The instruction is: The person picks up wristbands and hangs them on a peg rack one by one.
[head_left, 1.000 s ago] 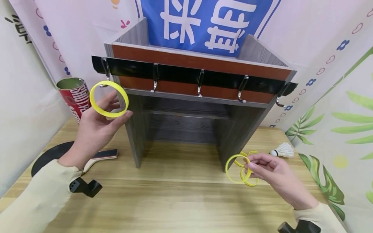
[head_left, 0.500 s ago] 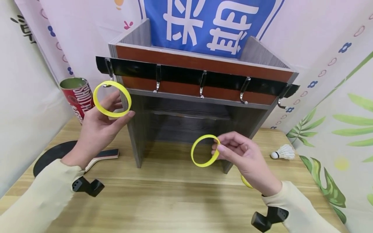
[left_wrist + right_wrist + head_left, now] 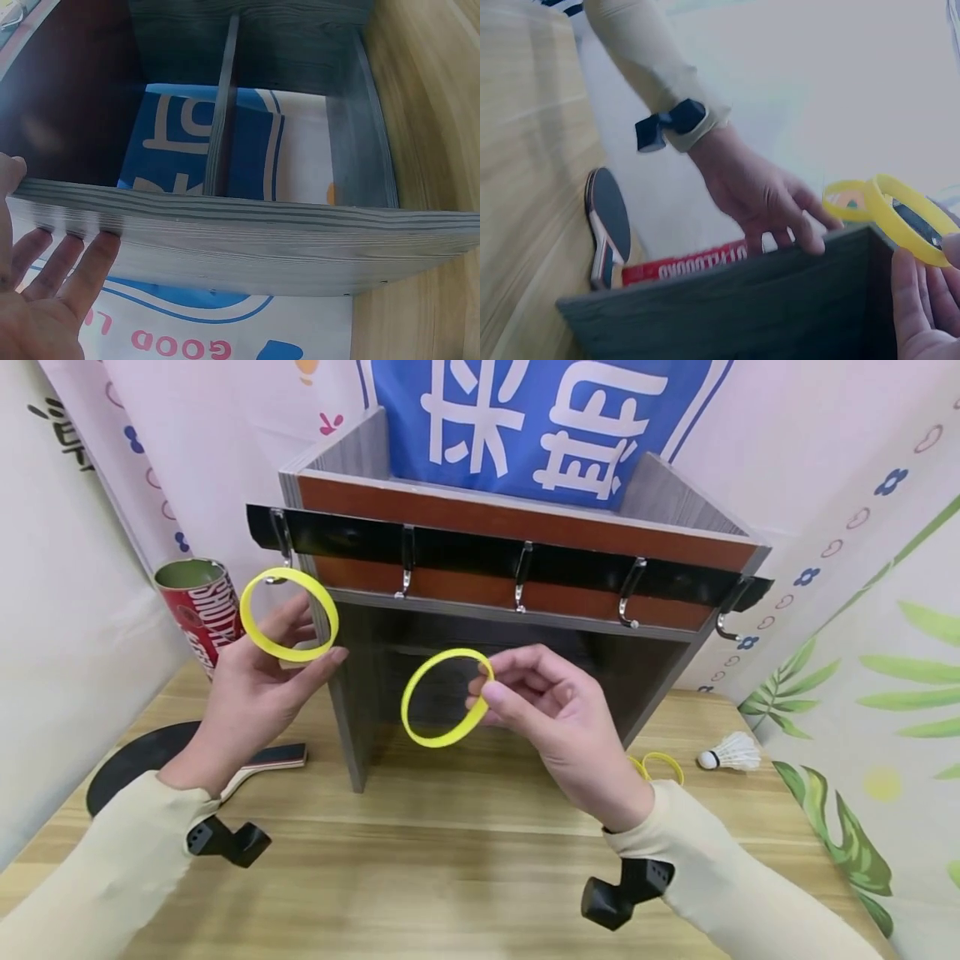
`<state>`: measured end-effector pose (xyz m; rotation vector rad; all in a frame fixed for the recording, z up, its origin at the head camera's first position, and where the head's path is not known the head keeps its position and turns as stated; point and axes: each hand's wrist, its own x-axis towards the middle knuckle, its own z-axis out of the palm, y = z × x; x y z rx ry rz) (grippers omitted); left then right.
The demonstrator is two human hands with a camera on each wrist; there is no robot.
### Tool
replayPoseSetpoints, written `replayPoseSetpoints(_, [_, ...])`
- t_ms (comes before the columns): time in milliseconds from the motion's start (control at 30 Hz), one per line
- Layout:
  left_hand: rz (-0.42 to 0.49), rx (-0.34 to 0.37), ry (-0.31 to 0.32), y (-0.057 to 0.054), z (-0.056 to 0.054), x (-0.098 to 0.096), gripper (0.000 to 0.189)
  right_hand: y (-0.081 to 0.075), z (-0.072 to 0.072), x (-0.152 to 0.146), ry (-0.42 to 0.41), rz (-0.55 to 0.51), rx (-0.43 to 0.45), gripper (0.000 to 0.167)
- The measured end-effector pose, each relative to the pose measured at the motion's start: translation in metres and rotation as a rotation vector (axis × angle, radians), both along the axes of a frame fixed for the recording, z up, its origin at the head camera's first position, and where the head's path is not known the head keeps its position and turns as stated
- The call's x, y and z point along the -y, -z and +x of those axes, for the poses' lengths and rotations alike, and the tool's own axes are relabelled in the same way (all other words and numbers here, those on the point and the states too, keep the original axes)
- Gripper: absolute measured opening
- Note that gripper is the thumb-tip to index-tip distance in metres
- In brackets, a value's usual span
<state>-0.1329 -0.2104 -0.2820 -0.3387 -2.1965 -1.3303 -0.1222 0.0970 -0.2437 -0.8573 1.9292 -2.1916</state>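
A wooden desk shelf (image 3: 525, 520) carries a black strip with several metal hooks (image 3: 465, 552). One yellow ring (image 3: 292, 655) hangs at the leftmost hook. My left hand (image 3: 255, 689) grips the shelf's left side panel (image 3: 247, 244); in the left wrist view the thumb lies on one face and the fingers on the other. Between thumb and fingers, my right hand (image 3: 562, 727) pinches a second yellow ring (image 3: 467, 722), held upright in front of the shelf opening, below the hooks. The right wrist view shows this ring close up, near the shelf edge.
More yellow rings (image 3: 681, 766) lie on the wooden table (image 3: 420, 868) behind my right wrist. A shuttlecock (image 3: 729, 752) rests to the right. On the left are a table tennis bat (image 3: 138, 764) and a red can (image 3: 201, 610) beside the shelf.
My right hand has carried its ring from the loose rings at the right, leftward and up in front of the shelf. My left hand stays at the side panel.
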Motion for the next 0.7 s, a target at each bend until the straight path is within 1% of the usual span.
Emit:
replayPoseSetpoints(233, [0.023,0.014,0.010,-0.001,0.000,0.001,0.065,-0.010,-0.001,0.030,-0.009,-0.098,-0.008,0.018])
replayPoseSetpoints(400, [0.038,0.020,0.017,0.000,0.001,0.003,0.065,-0.014,0.000,0.045,0.013,-0.176,-0.001,0.019])
replayPoseSetpoints(600, [0.046,0.013,0.041,0.001,0.001,0.002,0.066,-0.018,0.001,0.057,0.036,-0.221,0.007,0.021])
replayPoseSetpoints(700, [0.045,0.016,0.040,0.000,0.001,0.002,0.065,-0.019,0.000,0.061,0.051,-0.229,0.000,0.021])
